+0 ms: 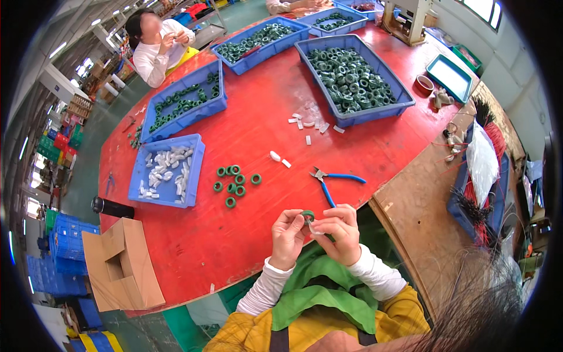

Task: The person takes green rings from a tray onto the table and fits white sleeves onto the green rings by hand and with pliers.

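Note:
Near the front edge of the red table, my left hand pinches a green ring between thumb and fingers. My right hand is closed on a small white piece held against the ring's lower side; fingers partly hide where they meet. Beyond my hands lie blue-handled cutting pliers, jaws pointing left. A loose group of green rings rests left of the pliers. Two small white pieces lie farther back.
A blue tray of white pieces stands at left, beside a black bottle and an open cardboard box. Blue trays of green rings stand farther back. Bundled wires sit at right. Another person sits across the table.

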Demonstrator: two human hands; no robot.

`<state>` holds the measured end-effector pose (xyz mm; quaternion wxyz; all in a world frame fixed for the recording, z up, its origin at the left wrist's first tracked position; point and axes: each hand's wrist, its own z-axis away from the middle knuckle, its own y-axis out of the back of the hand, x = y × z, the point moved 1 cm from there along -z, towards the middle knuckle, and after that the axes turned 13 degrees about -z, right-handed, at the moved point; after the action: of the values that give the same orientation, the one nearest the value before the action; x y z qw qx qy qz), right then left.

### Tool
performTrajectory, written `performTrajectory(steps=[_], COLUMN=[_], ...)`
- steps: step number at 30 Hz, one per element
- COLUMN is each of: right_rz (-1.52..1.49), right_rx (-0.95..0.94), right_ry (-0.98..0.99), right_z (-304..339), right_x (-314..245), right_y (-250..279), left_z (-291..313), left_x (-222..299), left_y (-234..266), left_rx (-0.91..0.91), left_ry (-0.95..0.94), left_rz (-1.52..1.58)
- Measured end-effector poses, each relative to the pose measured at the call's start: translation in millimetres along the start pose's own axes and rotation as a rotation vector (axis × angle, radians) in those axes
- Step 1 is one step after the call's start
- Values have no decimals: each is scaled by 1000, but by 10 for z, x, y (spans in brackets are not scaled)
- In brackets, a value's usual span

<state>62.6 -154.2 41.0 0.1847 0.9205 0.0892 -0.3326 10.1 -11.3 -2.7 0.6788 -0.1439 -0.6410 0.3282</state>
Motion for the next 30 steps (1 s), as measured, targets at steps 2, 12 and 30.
performTrajectory(steps=[2, 12, 30], right_rz=[27, 118, -101], right_rx=[41, 27, -173], right_ry=[8, 41, -184], right_z=[-82, -259, -164], right_x=[-16, 140, 290], right_y=[59, 146, 80], left_z=[3, 85, 88], left_x=[-7, 51, 222], left_y=[-3, 16, 29], left_rx=[28, -48, -269], left_ry=[-48, -49, 89], left_rz=[-76, -262, -442])
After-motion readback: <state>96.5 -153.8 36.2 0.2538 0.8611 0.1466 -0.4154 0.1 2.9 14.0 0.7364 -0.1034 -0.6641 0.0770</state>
